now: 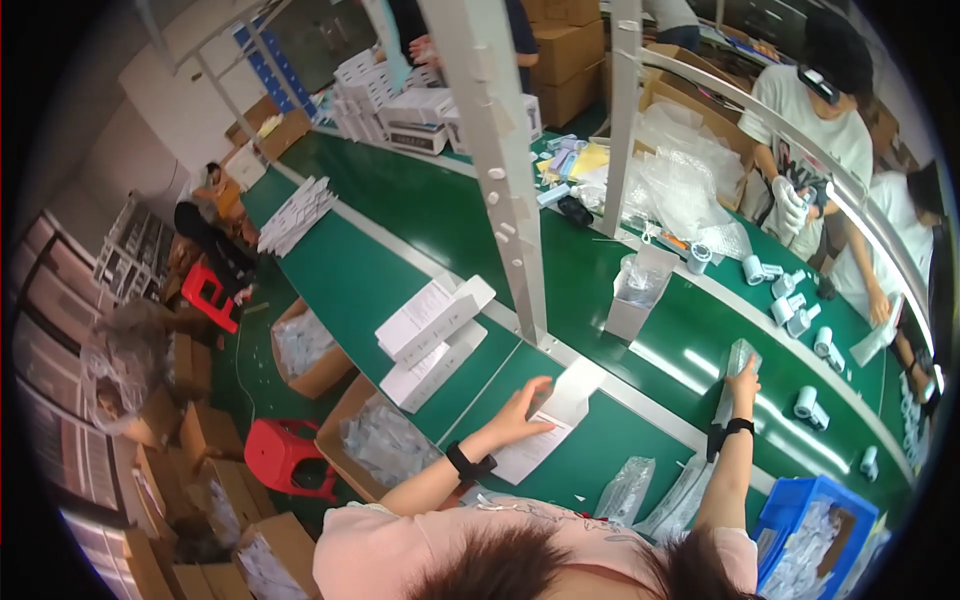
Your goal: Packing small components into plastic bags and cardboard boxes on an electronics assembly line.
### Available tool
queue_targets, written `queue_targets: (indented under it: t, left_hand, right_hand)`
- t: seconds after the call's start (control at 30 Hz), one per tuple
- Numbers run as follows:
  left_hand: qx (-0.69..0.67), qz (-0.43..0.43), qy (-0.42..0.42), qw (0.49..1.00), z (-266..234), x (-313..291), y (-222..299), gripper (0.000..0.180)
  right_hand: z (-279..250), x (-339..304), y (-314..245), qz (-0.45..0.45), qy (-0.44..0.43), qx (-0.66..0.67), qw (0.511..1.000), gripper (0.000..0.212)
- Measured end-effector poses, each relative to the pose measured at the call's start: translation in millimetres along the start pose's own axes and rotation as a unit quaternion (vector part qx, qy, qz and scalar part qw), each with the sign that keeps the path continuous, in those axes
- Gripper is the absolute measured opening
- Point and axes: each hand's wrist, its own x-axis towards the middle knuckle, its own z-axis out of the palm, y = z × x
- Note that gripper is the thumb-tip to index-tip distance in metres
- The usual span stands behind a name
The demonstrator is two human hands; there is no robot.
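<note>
My left hand lies flat on a white unfolded carton sheet on the near green table, fingers spread. My right hand reaches out across the green conveyor belt and grips a clear plastic bag with a pale item inside. Both wrists wear black bands. Two stacks of flat white carton blanks lie to the left of my left hand.
A white metal post stands between table and belt. An open white box, several small white devices and clear bags sit on the belt. Other people work across it. A blue crate is at lower right; cardboard boxes and red stools at left.
</note>
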Motion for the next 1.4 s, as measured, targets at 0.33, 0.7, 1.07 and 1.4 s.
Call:
queue_targets:
  t: [0.33, 0.7, 1.07, 1.4]
  left_hand:
    - [0.07, 0.196, 0.08, 0.975, 18.6, -12.6, 18.5, 0.073]
    - [0.063, 0.223, 0.091, 0.969, 70.4, -5.2, 26.6, 0.057]
    - [-0.044, 0.214, 0.113, 0.969, 101.0, -3.1, 21.3, 0.064]
    - [-0.02, 0.22, 0.155, 0.963, 108.6, -20.1, 15.9, 0.065]
  right_hand:
    - [-18.6, -40.1, -14.7, -0.254, -0.015, 0.183, 0.95, 0.084]
    - [-116.0, -227.1, -32.1, -0.111, -0.087, 0.867, 0.479, 0.047]
    - [-76.5, -255.5, -35.5, 0.049, -0.022, 0.93, 0.364, 0.038]
    - [-69.4, -332.3, -90.6, -0.416, 0.313, 0.338, 0.784, 0.053]
